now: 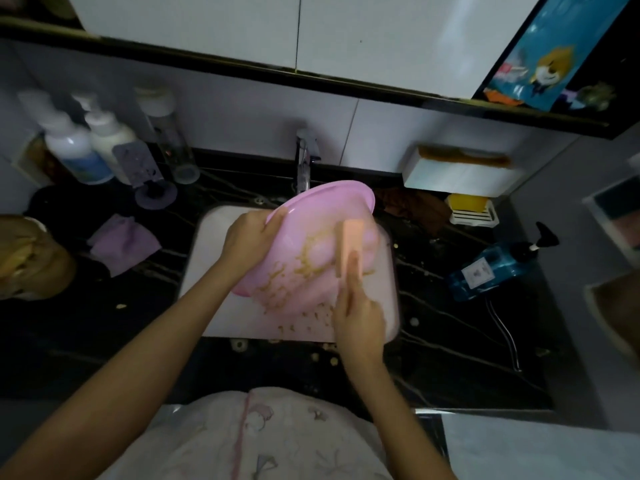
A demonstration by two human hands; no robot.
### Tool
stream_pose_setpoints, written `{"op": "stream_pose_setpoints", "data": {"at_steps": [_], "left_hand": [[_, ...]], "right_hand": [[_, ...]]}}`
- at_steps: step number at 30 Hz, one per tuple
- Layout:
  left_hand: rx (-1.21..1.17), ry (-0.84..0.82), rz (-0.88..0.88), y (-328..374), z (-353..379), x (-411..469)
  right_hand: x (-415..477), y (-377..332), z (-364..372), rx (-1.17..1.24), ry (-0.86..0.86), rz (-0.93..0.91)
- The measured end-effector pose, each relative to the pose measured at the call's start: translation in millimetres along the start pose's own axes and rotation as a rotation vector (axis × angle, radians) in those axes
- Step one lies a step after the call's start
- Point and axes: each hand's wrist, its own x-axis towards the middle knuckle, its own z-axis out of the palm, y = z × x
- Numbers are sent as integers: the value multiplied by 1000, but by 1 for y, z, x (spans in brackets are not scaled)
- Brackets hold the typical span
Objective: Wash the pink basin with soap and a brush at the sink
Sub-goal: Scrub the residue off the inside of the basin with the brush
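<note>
Much left: tan residue smears round pink plastic basin.
Left hand: grips its rim.
Right hand: grips peach rectangular brush, scrubbing.

Soiled pink basin tilted over sink

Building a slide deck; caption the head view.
Left hand grips a round pink plastic basin over the white sink; right hand presses a peach rectangular brush onto its soiled surface.

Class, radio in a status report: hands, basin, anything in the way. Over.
Left hand grips pink basin rim, tilted over sink. Right hand holds brush on soiled inside. Faucet close behind rim.
</note>
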Motion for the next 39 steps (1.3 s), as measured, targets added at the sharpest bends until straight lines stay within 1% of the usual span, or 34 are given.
{"op": "stream_pose_setpoints", "data": {"at_steps": [1, 2, 3, 4, 7, 8, 9, 10, 12, 13, 14, 16, 18, 19, 20, 23, 24, 25, 27, 28, 29, 30, 33, 34, 37, 38, 39], "left_hand": [[2, -2, 4, 3, 0, 0], [-2, -9, 9, 5, 0, 0], [-9, -20, 9, 7, 0, -1], [-18, -28, 6, 7, 0, -3], [-31, -22, -1, 4, -2, -9], [-33, -17, -2, 3, -2, -10], [-38, -19, -5, 4, -1, -10], [-42, -21, -4, 5, 0, -11], [-44, -17, -4, 7, 1, -11], [-42, -15, -3, 7, 1, -12], [-42, -10, 2, 7, 1, -13], [-46, -10, 3, 6, -2, -17], [-49, -10, 3, 6, -2, -18], [-52, -18, 5, 7, -1, -18], [-55, -27, 10, 8, 1, -19], [-46, -8, -2, 10, 5, -20], [-39, -7, -6, 10, 5, -21], [-34, -11, -11, 10, 5, -21], [-34, -12, -5, 12, 5, -21], [-33, -13, 1, 15, 5, -21], [-34, -17, 9, 17, 6, -21], [-37, -19, 18, 19, 7, -22], [-32, -8, 26, 17, 10, -26], [-25, -9, 24, 17, 10, -27], [-1, -15, 20, 20, 9, -25], [10, -16, 19, 21, 8, -24], [9, -15, 18, 21, 9, -24]], "right_hand": [[-10, -8, 8, -43, -65, -77], [-12, -17, 15, -87, -92, -162], [-5, -20, 18, -128, -70, -224], [7, -20, 12, -144, -65, -199], [35, 0, -11, -65, -92, 35], [30, 2, -17, -25, -42, 64], [20, 3, -18, -38, 6, 34], [7, -2, -16, -45, -7, -12], [-6, -18, -7, -114, -75, -179], [1, -25, -8, -151, -114, -222], [16, -27, -15, -174, -165, -193], [55, -15, -33, -190, -272, -41], [72, -3, -58, -215, -284, 121], [66, -3, -65, -231, -286, 143], [56, -7, -65, -229, -309, 114], [36, -35, -48, -199, -426, -76], [46, -35, -45, -238, -413, -86], [63, -29, -42, -259, -385, -29], [92, -15, -52, -253, -342, 146], [95, -9, -56, -274, -338, 206], [90, -10, -58, -287, -346, 220], [80, -16, -56, -286, -365, 192], [55, -39, -48, -238, -465, 24], [64, -37, -46, -232, -458, 38], [115, -15, -58, -172, -387, 306], [119, -11, -62, -155, -388, 370], [112, -13, -64, -140, -402, 382]]}}
